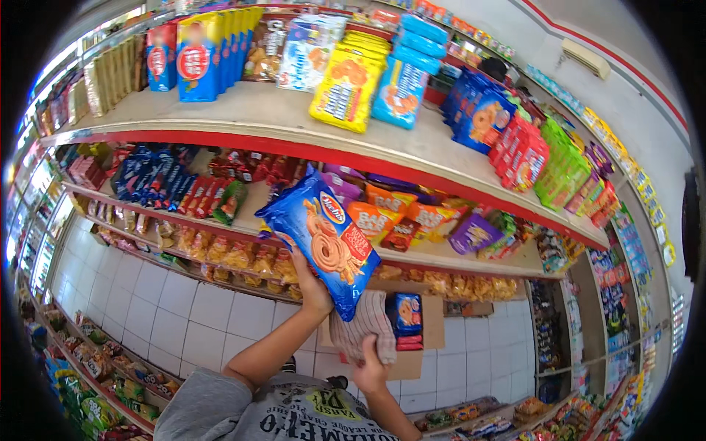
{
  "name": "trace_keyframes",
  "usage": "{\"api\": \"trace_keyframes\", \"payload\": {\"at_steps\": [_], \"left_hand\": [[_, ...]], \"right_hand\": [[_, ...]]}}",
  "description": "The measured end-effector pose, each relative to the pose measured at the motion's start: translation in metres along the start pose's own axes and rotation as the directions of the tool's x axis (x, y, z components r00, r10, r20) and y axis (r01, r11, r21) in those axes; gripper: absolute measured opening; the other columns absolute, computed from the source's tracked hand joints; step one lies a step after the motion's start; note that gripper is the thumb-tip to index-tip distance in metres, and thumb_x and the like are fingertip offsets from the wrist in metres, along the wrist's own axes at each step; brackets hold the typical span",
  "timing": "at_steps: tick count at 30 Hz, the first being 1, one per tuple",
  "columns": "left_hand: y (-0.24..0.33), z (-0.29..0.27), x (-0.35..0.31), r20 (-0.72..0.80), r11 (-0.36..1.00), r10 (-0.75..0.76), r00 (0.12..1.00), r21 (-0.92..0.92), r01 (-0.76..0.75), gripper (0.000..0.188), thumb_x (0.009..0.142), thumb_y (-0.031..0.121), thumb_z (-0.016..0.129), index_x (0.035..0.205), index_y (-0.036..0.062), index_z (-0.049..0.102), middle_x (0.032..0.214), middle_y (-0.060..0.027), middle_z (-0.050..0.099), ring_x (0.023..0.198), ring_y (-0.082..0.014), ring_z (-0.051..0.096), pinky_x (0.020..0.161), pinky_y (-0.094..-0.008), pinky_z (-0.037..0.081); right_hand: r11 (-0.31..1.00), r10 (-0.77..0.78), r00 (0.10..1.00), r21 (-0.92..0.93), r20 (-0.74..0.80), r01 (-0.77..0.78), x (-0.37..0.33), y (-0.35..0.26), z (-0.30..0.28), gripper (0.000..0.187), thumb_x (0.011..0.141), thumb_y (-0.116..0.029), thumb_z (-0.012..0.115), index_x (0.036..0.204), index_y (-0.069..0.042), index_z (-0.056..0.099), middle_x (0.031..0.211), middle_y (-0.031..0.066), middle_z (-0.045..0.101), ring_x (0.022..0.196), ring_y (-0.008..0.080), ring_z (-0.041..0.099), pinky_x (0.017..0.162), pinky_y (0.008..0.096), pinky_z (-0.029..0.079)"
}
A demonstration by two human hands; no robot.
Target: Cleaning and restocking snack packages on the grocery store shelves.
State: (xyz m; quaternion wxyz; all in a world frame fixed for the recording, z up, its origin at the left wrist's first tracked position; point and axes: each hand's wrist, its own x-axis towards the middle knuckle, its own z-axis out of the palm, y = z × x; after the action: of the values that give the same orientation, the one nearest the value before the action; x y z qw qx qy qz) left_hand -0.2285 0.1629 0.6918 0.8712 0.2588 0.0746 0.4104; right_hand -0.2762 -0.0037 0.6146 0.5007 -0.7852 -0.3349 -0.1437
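In my left hand [315, 288] is a blue snack packet [323, 239] with biscuits pictured on it, raised in front of the middle shelf. My fingers wrap its lower left side. Lower and to the right, my right hand [371, 365] grips a striped greyish-brown cloth [364, 323], which hangs just below the packet. Behind the cloth an open cardboard box [434, 323] sits low down, with another blue packet [405, 314] and some red packs [409, 342] inside.
The top shelf [243, 110] carries yellow packets [350, 82], light blue packets [401, 88], dark blue packets [482, 117] and red packets [519, 154]. Orange bags [375, 213] fill part of the shelf below. White tiled floor [209, 316] lies beneath, with a low snack rack [110, 367] at lower left.
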Motion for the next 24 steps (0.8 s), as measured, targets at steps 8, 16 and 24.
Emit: {"api": "trace_keyframes", "payload": {"at_steps": [8, 16, 24], "left_hand": [[0.007, -0.058, 0.006, 0.223, 0.935, 0.197, 0.955, 0.251, -0.252, 0.071, 0.088, 0.054, 0.039, 0.136, 0.0055, 0.019, 0.132, -0.0109, 0.037, 0.121, -0.0235, 0.04, 0.102, -0.0377, 0.032], [0.024, -0.056, 0.001, 0.762, 0.674, 0.037, 0.647, 0.459, -0.579, 0.078, 0.074, 0.036, 0.065, 0.135, 0.0038, 0.029, 0.138, -0.0259, 0.025, 0.127, -0.0413, 0.027, 0.103, -0.0465, 0.023], [0.037, -0.051, -0.01, 0.821, 0.617, 0.02, 0.571, 0.439, -0.653, 0.083, 0.07, 0.033, 0.071, 0.136, 0.0062, 0.028, 0.139, -0.0251, 0.025, 0.127, -0.0412, 0.028, 0.103, -0.0448, 0.025]], "right_hand": [[0.453, 0.785, 0.6, 0.805, -0.157, -0.383, 0.07, -0.032, -0.031, 0.049, 0.087, -0.017, 0.058, 0.129, -0.002, 0.039, 0.126, 0.0071, 0.047, 0.115, 0.0198, 0.044, 0.095, 0.0343, 0.036], [0.815, -0.579, 0.813, 0.056, 0.065, 0.576, 0.181, -0.11, -0.049, 0.036, 0.084, -0.03, 0.055, 0.108, -0.003, 0.059, 0.115, 0.0132, 0.058, 0.112, 0.0274, 0.052, 0.1, 0.0425, 0.032], [0.858, -0.418, 0.674, 0.021, 0.609, 0.513, 0.214, -0.095, -0.064, 0.047, 0.077, -0.035, 0.056, 0.115, -0.007, 0.056, 0.124, 0.0073, 0.053, 0.123, 0.0265, 0.042, 0.106, 0.0474, 0.024]]}}
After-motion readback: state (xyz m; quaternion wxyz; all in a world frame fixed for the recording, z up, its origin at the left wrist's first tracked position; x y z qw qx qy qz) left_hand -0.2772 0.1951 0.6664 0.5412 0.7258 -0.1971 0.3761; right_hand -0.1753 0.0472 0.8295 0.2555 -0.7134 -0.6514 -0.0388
